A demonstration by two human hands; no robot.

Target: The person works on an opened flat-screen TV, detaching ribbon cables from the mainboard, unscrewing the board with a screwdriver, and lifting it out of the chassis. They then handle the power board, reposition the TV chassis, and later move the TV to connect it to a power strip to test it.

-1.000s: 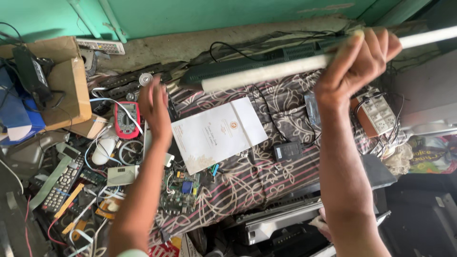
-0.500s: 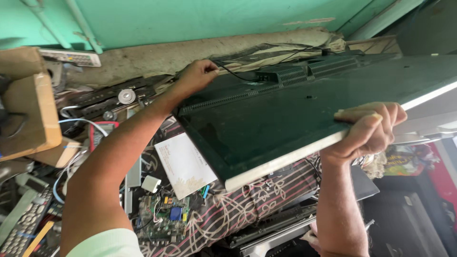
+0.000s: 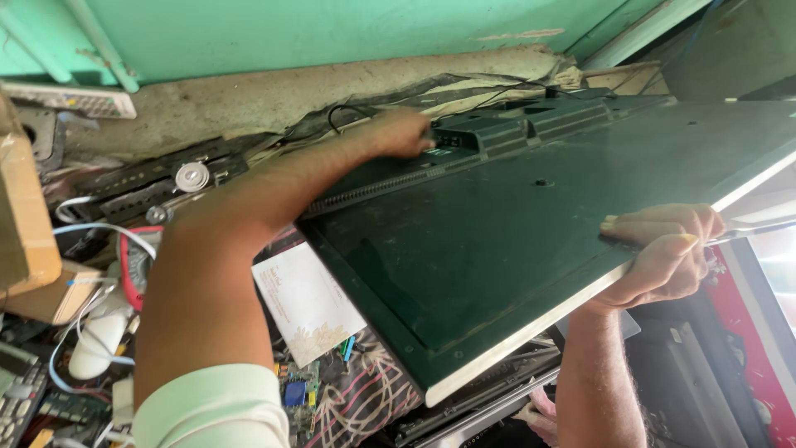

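Hands gripping dark flat panel (image 3: 531, 241), right hand (image 3: 663, 253) on near edge, left hand (image 3: 402, 133) at far edge, cluttered bench (image 3: 365, 398) below

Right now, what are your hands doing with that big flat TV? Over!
Left hand on the flat TV's far back edge. Right hand grips its near edge. TV tilted, back up, over cluttered bench; white card underneath.

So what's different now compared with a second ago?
The flat-screen TV, edge-on a second ago, has been tipped over, so its dark back now faces up. The left hand left the cluttered bench and reached to the TV's far edge by the black cable. The right hand still grips the near edge. The white booklet stayed put.
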